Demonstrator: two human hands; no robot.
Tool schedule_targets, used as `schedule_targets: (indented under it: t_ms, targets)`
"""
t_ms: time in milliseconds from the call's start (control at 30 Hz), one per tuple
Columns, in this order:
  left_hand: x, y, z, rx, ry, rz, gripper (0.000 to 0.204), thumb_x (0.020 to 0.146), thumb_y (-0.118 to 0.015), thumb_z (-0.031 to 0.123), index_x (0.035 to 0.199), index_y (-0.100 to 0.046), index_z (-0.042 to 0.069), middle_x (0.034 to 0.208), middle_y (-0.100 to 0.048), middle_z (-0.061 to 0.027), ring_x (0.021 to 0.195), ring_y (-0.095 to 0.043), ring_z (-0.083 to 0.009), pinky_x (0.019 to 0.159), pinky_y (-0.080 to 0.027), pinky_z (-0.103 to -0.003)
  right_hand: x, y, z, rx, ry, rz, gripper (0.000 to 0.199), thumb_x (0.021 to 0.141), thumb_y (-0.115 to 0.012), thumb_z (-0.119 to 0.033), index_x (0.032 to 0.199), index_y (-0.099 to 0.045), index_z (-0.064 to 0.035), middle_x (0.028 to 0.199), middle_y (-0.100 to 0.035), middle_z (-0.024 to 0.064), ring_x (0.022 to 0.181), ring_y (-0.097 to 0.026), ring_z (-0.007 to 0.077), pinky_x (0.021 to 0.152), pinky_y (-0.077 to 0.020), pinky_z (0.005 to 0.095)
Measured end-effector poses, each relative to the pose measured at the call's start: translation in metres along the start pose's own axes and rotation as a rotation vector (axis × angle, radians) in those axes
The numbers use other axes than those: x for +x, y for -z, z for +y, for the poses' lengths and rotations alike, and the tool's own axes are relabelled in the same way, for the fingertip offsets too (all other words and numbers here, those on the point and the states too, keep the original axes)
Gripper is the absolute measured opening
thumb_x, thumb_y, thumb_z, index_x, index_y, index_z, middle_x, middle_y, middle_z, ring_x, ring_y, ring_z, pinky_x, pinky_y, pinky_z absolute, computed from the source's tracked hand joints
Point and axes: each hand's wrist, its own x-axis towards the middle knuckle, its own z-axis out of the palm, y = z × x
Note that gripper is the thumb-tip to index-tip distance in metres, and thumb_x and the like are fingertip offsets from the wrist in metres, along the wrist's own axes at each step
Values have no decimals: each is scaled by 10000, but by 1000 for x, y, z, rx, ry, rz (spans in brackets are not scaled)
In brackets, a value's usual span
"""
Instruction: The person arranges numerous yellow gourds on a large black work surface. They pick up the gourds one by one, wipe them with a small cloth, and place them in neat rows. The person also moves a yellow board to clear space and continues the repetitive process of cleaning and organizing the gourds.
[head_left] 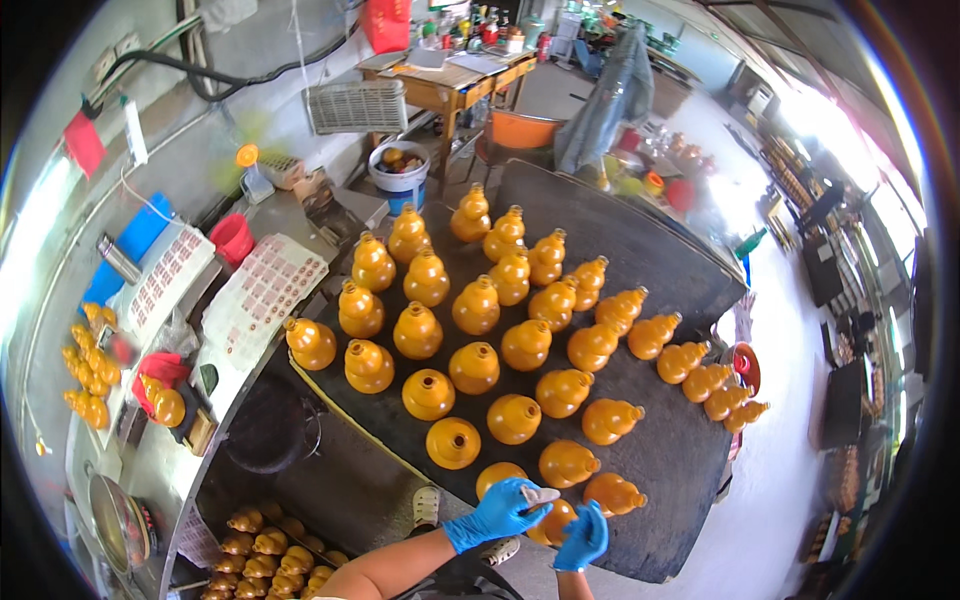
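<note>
My left hand (503, 512), in a blue glove, is closed on a small pale grey piece (541, 495) that looks like a folded rag; its exact kind is unclear. Just below that piece is a glossy amber gourd-shaped bottle (553, 524), partly hidden by my hands. My right hand (582, 540), also gloved in blue, is beside this bottle with its fingers raised and slightly apart; nothing shows in them. Another gourd-shaped bottle (497, 478) stands just beyond my left hand. Several more, such as one gourd bottle (453, 443), stand in rows on the dark table (680, 500).
More brown gourds (270, 565) sit low at the lower left. On the left bench are printed sheets (262, 300), a red bucket (232, 240) and a metal pan (118, 520). A round black stool (265, 425) is beside the table. Behind it stands a white bucket (398, 180).
</note>
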Motion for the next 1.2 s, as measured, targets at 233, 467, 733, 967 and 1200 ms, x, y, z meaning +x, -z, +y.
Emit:
schedule_targets:
  t_ms: [233,467,733,967,1200]
  targets:
    - [13,-9,-6,-36,30,151,284,791,-728,171,1049,-693,59,801,-676,-128,549,-601,-264,521,-489,-318,20,25,-83,-258,-64,273,542,869,-592,-18,1389,-439,-28,611,-386,-33,462,-368,44,413,-302,199]
    - [53,-37,8,101,167,100,596,735,-797,291,1219,-582,17,774,-617,-165,568,-569,-272,548,-478,-367,81,57,-78,-628,-76,-2,788,724,-779,-41,1414,-399,-18,627,-375,-78,535,-345,27,468,-323,196]
    - [71,-87,1,316,329,52,438,702,-807,234,1075,-669,51,822,-663,-124,554,-560,-206,608,-500,-329,117,60,-72,-553,88,-184,452,792,-753,-232,1186,-623,-55,899,-701,154,752,-689,207,721,-536,340]
    - [53,-121,-19,292,227,49,299,726,-761,35,999,-641,17,942,-665,-124,888,-642,-232,816,-499,-333,151,133,-69,-477,67,-257,262,820,-710,-245,1024,-671,-86,701,-639,123,595,-622,259,598,-524,339]
    - [97,-172,50,134,491,-148,270,769,-728,-22,1013,-615,-15,977,-635,-74,896,-597,-124,769,-498,-268,261,250,-71,-484,202,-273,251,828,-709,-243,1004,-652,-74,698,-623,119,576,-601,222,583,-515,322]
